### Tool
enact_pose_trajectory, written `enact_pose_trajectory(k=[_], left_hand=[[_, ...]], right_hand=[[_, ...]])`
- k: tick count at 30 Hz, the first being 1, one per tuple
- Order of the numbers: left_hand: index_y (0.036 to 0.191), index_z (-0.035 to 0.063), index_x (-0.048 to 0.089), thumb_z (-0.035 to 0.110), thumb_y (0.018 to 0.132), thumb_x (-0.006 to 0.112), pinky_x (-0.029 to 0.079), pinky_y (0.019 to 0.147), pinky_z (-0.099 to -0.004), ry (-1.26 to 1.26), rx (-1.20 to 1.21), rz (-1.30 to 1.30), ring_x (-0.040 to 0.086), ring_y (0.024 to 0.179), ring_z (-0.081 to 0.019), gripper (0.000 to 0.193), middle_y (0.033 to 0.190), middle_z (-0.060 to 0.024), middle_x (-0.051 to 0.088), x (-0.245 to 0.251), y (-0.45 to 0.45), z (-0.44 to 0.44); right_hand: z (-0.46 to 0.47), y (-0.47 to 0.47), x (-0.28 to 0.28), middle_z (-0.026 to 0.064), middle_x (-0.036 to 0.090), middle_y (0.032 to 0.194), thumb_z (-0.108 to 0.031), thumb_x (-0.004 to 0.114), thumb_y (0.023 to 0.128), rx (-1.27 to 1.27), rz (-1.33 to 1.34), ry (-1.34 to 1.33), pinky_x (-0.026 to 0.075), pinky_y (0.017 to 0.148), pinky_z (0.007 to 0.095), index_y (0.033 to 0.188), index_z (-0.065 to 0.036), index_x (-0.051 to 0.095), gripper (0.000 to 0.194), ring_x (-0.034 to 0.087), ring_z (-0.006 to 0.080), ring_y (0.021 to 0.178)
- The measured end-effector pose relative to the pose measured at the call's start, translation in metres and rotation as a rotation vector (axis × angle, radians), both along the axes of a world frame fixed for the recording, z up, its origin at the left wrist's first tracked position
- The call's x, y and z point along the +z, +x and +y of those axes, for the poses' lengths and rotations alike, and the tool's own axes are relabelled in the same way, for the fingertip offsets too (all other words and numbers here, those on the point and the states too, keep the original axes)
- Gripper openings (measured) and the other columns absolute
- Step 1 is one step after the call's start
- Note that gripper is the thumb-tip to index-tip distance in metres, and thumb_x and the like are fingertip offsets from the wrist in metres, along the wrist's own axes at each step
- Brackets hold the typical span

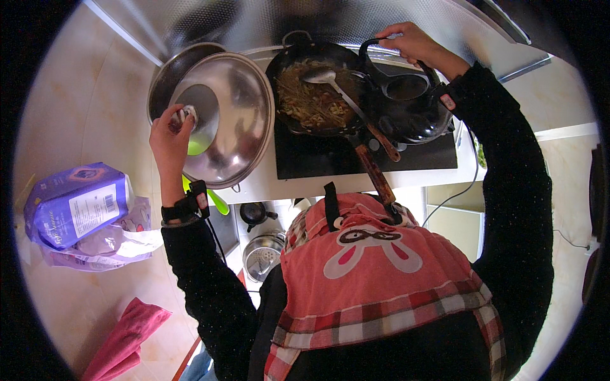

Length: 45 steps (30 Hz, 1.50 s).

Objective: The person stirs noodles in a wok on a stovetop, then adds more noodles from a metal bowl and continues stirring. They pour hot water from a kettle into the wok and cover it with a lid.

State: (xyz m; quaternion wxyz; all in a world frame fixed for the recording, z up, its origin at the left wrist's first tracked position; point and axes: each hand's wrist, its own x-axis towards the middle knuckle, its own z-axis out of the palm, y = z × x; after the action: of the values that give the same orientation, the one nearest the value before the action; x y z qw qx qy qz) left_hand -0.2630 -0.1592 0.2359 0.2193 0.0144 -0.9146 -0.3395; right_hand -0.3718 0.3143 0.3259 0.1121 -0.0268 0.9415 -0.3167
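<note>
My left hand [172,131] grips the knob of a large domed steel lid [238,128]. The lid is held tilted, partly in front of a dark round pan [159,90]. At the upper right, my right hand [414,45] is closed around the black handle of a dark, shiny kettle [414,124] beside the wok. Cooked food [310,102] with thin strands and brown liquid lies in the black wok [281,55]. A metal spatula with a wooden handle [381,143] rests across the wok's right side. The wok's worn wooden handle [374,171] points toward my body.
Wok and kettle stand over a black cooktop [310,162]. A bright green utensil [218,202] shows below the lid. Below the counter are a steel steamer pot [261,257] and a small black pot [255,213]. A purple tissue pack [78,205] and red cloth [126,340] hang left.
</note>
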Motion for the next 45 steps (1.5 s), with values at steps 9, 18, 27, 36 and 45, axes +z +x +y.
enact_pose_trajectory(k=[9, 18, 27, 36, 45], left_hand=[[0.102, 0.0105, 0.066, 0.016, 0.074, 0.072, 0.047, 0.065, -0.0292, 0.043, -0.006, -0.025, 0.058, 0.069, -0.0184, 0.029, 0.079, -0.0093, 0.058, -0.002, 0.000, -0.001], [0.102, 0.0107, 0.065, 0.017, 0.074, 0.072, 0.046, 0.063, -0.0298, 0.018, -0.011, 0.011, 0.056, 0.067, -0.0179, 0.030, 0.076, -0.0089, 0.057, -0.006, 0.000, -0.005], [0.102, 0.0101, 0.065, 0.016, 0.074, 0.072, 0.046, 0.063, -0.0295, 0.050, -0.025, 0.018, 0.056, 0.066, -0.0177, 0.029, 0.076, -0.0086, 0.056, -0.009, 0.001, -0.008], [0.102, 0.0095, 0.065, 0.015, 0.074, 0.072, 0.047, 0.064, -0.0292, 0.068, -0.023, 0.013, 0.056, 0.067, -0.0174, 0.030, 0.078, -0.0087, 0.058, -0.011, 0.004, -0.011], [0.102, 0.0088, 0.065, 0.015, 0.074, 0.072, 0.047, 0.064, -0.0289, 0.030, 0.002, -0.022, 0.056, 0.067, -0.0171, 0.029, 0.079, -0.0087, 0.059, -0.007, 0.007, -0.012]], right_hand=[[-0.002, 0.001, 0.002, 0.0061, 0.053, 0.060, -0.021, 0.066, 0.081, 0.009, 0.006, 0.015, 0.035, 0.030, 0.0249, 0.107, -0.004, 0.064, 0.032, 0.044, 0.0102, 0.038], [0.001, -0.002, -0.002, 0.0040, 0.049, 0.054, -0.023, 0.065, 0.081, 0.057, 0.019, -0.006, 0.033, 0.031, 0.0238, 0.108, -0.007, 0.064, 0.031, 0.041, 0.0085, 0.035], [-0.011, 0.002, 0.007, 0.0004, 0.045, 0.053, -0.023, 0.062, 0.085, 0.021, -0.020, 0.086, 0.028, 0.034, 0.0204, 0.115, -0.012, 0.062, 0.031, 0.036, 0.0051, 0.036], [-0.008, -0.005, 0.008, 0.0036, 0.050, 0.051, -0.021, 0.065, 0.080, 0.083, 0.031, 0.041, 0.033, 0.031, 0.0245, 0.104, -0.004, 0.065, 0.030, 0.041, 0.0086, 0.034], [-0.012, -0.009, 0.012, 0.0033, 0.053, 0.062, -0.022, 0.062, 0.084, 0.056, -0.034, 0.157, 0.031, 0.034, 0.0223, 0.113, -0.010, 0.062, 0.031, 0.037, 0.0058, 0.038]])
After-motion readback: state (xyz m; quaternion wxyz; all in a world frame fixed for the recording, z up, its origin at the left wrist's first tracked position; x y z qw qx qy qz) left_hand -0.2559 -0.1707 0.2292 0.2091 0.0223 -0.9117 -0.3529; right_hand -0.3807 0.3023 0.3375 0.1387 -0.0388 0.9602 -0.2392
